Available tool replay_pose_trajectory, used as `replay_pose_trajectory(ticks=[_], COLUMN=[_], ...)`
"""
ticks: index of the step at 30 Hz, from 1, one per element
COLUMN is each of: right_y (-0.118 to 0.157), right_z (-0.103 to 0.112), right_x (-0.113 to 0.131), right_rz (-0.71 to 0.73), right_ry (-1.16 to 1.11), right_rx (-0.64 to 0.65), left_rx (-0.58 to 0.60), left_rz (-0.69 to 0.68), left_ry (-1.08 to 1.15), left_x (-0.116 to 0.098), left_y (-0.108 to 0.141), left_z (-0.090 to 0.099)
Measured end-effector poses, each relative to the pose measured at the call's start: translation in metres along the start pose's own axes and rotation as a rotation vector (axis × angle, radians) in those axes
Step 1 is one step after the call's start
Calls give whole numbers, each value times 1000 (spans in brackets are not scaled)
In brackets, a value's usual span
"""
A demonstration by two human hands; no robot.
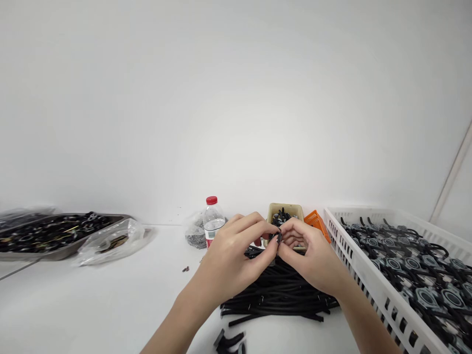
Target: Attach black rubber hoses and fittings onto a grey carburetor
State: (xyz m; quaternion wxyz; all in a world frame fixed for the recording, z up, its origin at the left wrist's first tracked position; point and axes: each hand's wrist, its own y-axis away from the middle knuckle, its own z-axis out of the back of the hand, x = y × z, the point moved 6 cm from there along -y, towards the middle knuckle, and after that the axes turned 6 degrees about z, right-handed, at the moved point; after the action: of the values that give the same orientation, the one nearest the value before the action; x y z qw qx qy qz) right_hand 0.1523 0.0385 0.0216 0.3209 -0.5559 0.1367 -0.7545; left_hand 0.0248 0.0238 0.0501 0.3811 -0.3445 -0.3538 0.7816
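My left hand and my right hand meet fingertip to fingertip above the table. Between them they pinch a small black part, mostly covered by the fingers, so its exact kind cannot be made out. Beneath both hands lies a pile of black rubber hoses. Just behind the fingers stands a beige bin with small black and metal pieces in it. Nearer to me, a few bent black pieces rest on the white tabletop.
A white crate of metal parts with black hoses stands at right, by an orange basket. A red-capped bottle stands beside a bag. At left are a metal tray of black parts and a plastic bag.
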Motion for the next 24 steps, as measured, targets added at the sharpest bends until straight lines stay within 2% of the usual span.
replay_pose_trajectory(ticks=[24], right_y=[0], right_z=[0], right_x=[1], right_rz=[7], right_ry=[16], right_rx=[-11], left_rx=[-19], left_rz=[-4], left_ry=[-21], left_x=[1], left_y=[0], left_z=[0])
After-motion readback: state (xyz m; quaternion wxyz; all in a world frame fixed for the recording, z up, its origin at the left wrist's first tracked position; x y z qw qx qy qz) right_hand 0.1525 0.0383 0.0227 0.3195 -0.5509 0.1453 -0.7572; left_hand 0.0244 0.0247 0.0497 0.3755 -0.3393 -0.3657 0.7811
